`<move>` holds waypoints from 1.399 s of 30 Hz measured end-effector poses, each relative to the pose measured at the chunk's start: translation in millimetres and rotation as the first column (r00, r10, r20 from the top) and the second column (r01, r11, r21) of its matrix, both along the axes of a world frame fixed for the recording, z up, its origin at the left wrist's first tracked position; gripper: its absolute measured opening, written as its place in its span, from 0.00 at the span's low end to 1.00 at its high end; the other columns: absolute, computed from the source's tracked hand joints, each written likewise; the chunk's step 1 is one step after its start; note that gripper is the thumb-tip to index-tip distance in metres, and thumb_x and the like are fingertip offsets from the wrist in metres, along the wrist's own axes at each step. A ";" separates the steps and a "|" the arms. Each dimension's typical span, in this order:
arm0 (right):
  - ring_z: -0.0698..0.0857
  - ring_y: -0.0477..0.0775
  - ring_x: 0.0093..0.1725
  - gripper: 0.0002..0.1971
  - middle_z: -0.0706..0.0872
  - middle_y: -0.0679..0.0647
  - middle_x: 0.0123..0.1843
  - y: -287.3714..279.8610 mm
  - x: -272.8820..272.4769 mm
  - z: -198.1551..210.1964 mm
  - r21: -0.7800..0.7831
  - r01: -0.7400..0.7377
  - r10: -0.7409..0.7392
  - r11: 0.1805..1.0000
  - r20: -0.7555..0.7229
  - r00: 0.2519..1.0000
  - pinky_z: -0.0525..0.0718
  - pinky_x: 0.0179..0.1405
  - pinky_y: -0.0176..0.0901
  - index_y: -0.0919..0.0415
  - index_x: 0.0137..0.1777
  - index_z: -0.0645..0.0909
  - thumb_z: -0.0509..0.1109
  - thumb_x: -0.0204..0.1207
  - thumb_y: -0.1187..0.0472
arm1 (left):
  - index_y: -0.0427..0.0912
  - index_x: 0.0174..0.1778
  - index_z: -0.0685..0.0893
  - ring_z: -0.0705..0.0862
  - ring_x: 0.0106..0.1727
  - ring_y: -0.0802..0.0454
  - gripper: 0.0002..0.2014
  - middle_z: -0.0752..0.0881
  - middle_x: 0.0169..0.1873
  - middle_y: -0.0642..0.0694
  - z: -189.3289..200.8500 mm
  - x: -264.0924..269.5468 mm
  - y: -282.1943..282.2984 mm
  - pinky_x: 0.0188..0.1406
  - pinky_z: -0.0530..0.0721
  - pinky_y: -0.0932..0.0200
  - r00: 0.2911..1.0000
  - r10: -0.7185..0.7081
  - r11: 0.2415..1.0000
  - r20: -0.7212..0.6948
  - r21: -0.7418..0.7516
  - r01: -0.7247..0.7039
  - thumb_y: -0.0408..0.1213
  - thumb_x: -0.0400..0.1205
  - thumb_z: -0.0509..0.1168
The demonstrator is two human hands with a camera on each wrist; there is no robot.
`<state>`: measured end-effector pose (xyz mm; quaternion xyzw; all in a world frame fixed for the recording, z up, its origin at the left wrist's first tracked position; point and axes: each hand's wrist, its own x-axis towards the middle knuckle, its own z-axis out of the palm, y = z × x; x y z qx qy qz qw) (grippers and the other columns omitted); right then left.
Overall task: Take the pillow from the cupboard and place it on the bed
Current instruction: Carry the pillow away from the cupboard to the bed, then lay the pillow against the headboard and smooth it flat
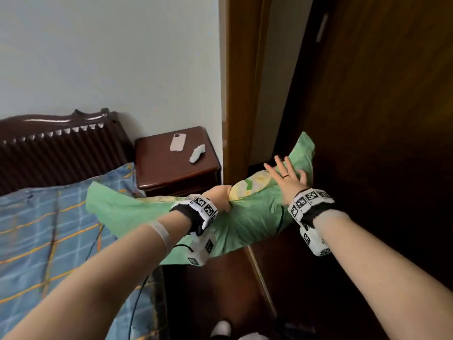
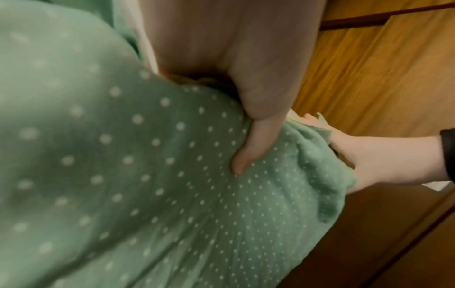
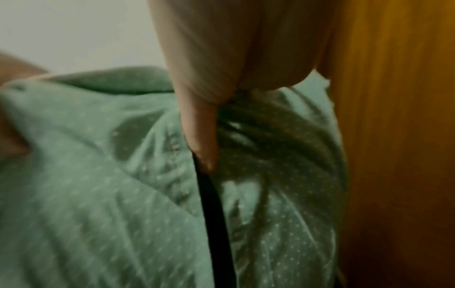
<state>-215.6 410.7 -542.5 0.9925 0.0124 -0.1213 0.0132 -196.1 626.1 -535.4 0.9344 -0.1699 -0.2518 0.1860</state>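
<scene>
Carrying the pillow (image 1: 152, 209) across to the bed (image 1: 49, 229) is the step in hand, and it would go best if the sagging middle were supported from below so neither end drags over the nightstand (image 1: 176, 163). Held in the air between the cupboard (image 1: 367, 119) and the bed, the pillow has 1 end already over the mattress corner. The left hand (image 1: 220, 197) is curled into the cloth, bunching a fold near the pillow's middle; the right hand (image 1: 286, 182) lies flat with fingers spread against the other end, pressing rather than pinching. Green cotton with small white dots covers a soft, floppy filling that bends easily. Dark glossy wood forms the ribbed headboard (image 1: 61, 141); the bedsheet is blue with orange lines.
</scene>
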 end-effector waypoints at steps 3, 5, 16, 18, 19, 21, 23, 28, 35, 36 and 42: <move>0.46 0.54 0.86 0.53 0.53 0.50 0.86 60.3 2.4 -6.5 0.003 -0.213 0.213 0.977 -0.040 0.976 0.45 0.80 0.63 0.42 0.83 0.47 0.78 0.65 0.58 | 0.35 0.61 0.79 0.83 0.62 0.38 0.23 0.86 0.59 0.35 7.5 -9.2 39.9 0.59 0.82 0.49 0.996 0.078 0.996 0.033 0.039 -0.079 0.28 0.69 0.70; 0.67 0.55 0.79 0.43 0.73 0.54 0.76 99.9 10.4 -0.3 0.012 -0.239 0.239 0.971 -0.013 0.971 0.50 0.78 0.61 0.44 0.80 0.57 0.75 0.68 0.56 | 0.37 0.60 0.79 0.83 0.62 0.39 0.22 0.85 0.59 0.36 16.9 -10.9 70.8 0.58 0.82 0.49 0.987 0.151 0.986 0.055 0.067 -0.154 0.28 0.69 0.70; 0.81 0.58 0.67 0.15 0.87 0.51 0.63 280.3 63.5 17.4 0.231 -0.373 0.363 0.899 0.086 0.928 0.70 0.69 0.53 0.39 0.63 0.82 0.59 0.81 0.49 | 0.42 0.53 0.82 0.85 0.59 0.37 0.11 0.88 0.56 0.38 9.6 10.5 239.3 0.51 0.81 0.45 0.844 0.447 0.857 0.298 0.128 -0.499 0.37 0.77 0.61; 0.81 0.58 0.67 0.15 0.87 0.51 0.64 319.6 88.2 18.0 0.239 -0.419 0.404 0.876 0.108 0.908 0.69 0.69 0.53 0.40 0.63 0.82 0.59 0.81 0.49 | 0.43 0.53 0.82 0.85 0.59 0.36 0.10 0.87 0.57 0.39 6.9 26.7 275.7 0.52 0.80 0.45 0.809 0.487 0.829 0.328 0.118 -0.547 0.38 0.78 0.60; 0.81 0.57 0.67 0.15 0.87 0.51 0.64 341.2 102.7 17.4 0.240 -0.438 0.421 0.866 0.123 0.899 0.69 0.68 0.53 0.41 0.63 0.82 0.58 0.81 0.48 | 0.44 0.54 0.81 0.84 0.60 0.36 0.11 0.87 0.58 0.39 7.2 37.2 294.7 0.53 0.80 0.45 0.793 0.506 0.815 0.339 0.114 -0.569 0.38 0.78 0.59; 0.83 0.58 0.64 0.15 0.88 0.52 0.62 386.9 134.7 17.9 0.223 -0.475 0.444 0.851 0.177 0.878 0.72 0.65 0.51 0.43 0.61 0.82 0.58 0.81 0.47 | 0.46 0.55 0.81 0.84 0.60 0.36 0.12 0.87 0.58 0.39 10.4 61.2 335.0 0.54 0.81 0.45 0.761 0.533 0.791 0.369 0.101 -0.603 0.38 0.78 0.59; 0.85 0.59 0.60 0.13 0.89 0.52 0.58 433.4 166.8 20.8 0.215 -0.499 0.455 0.839 0.225 0.862 0.74 0.61 0.49 0.43 0.59 0.83 0.59 0.80 0.49 | 0.45 0.52 0.80 0.86 0.57 0.36 0.10 0.88 0.54 0.39 17.3 84.5 376.6 0.50 0.81 0.46 0.732 0.544 0.777 0.410 0.082 -0.624 0.36 0.77 0.59; 0.86 0.60 0.58 0.21 0.88 0.53 0.58 544.4 246.5 28.5 0.267 -0.469 0.384 0.842 0.316 0.868 0.73 0.63 0.50 0.40 0.68 0.78 0.64 0.77 0.59 | 0.42 0.51 0.79 0.85 0.56 0.35 0.11 0.88 0.52 0.40 40.7 159.0 478.1 0.40 0.78 0.48 0.654 0.524 0.757 0.546 0.052 -0.651 0.29 0.75 0.59; 0.73 0.60 0.72 0.32 0.79 0.52 0.72 641.3 298.6 -51.8 0.269 -0.517 0.491 0.813 0.163 0.856 0.62 0.73 0.54 0.42 0.76 0.68 0.69 0.74 0.65 | 0.40 0.66 0.74 0.78 0.66 0.38 0.20 0.80 0.64 0.38 -39.6 208.9 588.4 0.56 0.78 0.44 0.738 0.518 0.724 0.432 0.237 -0.648 0.25 0.77 0.58; 0.72 0.60 0.73 0.32 0.78 0.52 0.72 650.9 300.1 -72.2 0.253 -0.524 0.532 0.813 0.039 0.846 0.63 0.73 0.54 0.43 0.77 0.66 0.69 0.74 0.64 | 0.41 0.68 0.72 0.76 0.68 0.39 0.20 0.78 0.66 0.38 -60.4 208.0 599.5 0.61 0.76 0.44 0.784 0.535 0.729 0.315 0.295 -0.617 0.28 0.79 0.59; 0.79 0.60 0.69 0.22 0.78 0.57 0.74 679.1 320.6 -155.5 0.302 -0.415 0.510 0.859 -0.412 0.755 0.79 0.62 0.47 0.52 0.77 0.70 0.59 0.82 0.59 | 0.41 0.70 0.70 0.79 0.66 0.40 0.25 0.76 0.69 0.39 -157.4 193.2 650.1 0.66 0.74 0.44 0.761 0.634 0.728 -0.139 0.440 -0.526 0.49 0.80 0.64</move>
